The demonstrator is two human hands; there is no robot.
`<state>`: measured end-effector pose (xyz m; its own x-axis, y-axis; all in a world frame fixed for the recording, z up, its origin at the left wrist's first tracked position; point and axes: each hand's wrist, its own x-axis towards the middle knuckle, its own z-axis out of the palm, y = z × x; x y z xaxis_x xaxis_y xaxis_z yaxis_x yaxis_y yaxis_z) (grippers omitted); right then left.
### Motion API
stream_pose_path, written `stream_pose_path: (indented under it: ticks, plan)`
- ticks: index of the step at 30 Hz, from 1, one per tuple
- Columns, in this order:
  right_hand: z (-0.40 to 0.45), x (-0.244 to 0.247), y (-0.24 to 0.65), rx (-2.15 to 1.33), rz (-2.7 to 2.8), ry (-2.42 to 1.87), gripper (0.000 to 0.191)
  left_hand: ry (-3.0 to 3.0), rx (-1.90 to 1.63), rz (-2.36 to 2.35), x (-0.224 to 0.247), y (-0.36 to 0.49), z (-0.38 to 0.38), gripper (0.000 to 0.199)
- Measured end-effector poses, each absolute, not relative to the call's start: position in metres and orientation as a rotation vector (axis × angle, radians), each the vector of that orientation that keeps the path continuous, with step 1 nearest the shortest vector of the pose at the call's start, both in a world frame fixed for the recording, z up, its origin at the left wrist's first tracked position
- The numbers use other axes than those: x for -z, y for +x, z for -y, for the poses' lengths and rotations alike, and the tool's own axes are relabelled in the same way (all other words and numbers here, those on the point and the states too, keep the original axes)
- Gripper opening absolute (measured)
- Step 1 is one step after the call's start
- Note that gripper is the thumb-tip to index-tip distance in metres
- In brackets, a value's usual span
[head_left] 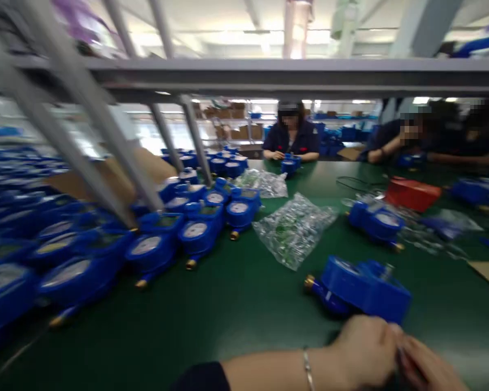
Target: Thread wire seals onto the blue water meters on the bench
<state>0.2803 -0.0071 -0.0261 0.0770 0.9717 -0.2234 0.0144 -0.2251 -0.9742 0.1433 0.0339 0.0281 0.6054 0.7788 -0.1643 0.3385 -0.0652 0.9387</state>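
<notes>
The left hand is at the lower right, its forearm lying nearly level above the counter and running in from a dark sleeve, with a bracelet at the wrist. Its fingers are curled in, the back of the hand up, and meet the right hand, which angles in from the bottom edge with fingers bent. Both are blurred; whether they grip something small between them, I cannot tell. Just beyond the left hand is a blue meter, tilted on the counter, its brass end to the left; contact is unclear. Farther out lie another meter, a clear bag and a red bin. Meter rows fill the left side. A person sits opposite.
</notes>
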Motion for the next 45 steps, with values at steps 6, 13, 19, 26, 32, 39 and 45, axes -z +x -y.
stream_pose_path:
  ticks: [6,13,19,26,32,39,45]
  plan:
    - [0.023,0.018,0.282,-0.535,1.459,-1.755,0.028,1.696,-0.511,-0.810,-0.011,0.166,-0.061,0.036]
    - [0.011,0.001,0.309,0.517,2.184,-1.676,0.017,1.531,-0.531,-0.832,-0.004,0.173,-0.066,0.040]
    - [-0.005,-0.002,0.324,0.570,2.330,-1.453,0.016,1.350,-0.553,-0.878,0.005,0.177,-0.061,0.041]
    - [-0.009,0.015,0.318,0.268,2.048,-1.519,0.027,1.181,-0.578,-0.930,0.007,0.182,-0.057,0.041]
    - [-0.009,0.007,0.301,-0.082,1.813,-1.734,0.033,1.014,-0.605,-0.886,0.004,0.185,-0.056,0.040]
    - [-0.003,-0.004,0.294,-0.047,1.747,-1.856,0.032,0.887,-0.593,-0.862,-0.002,0.187,-0.051,0.035]
    - [-0.008,-0.013,0.322,0.371,2.243,-1.551,0.023,0.866,-0.503,-0.860,-0.009,0.185,-0.054,0.040]
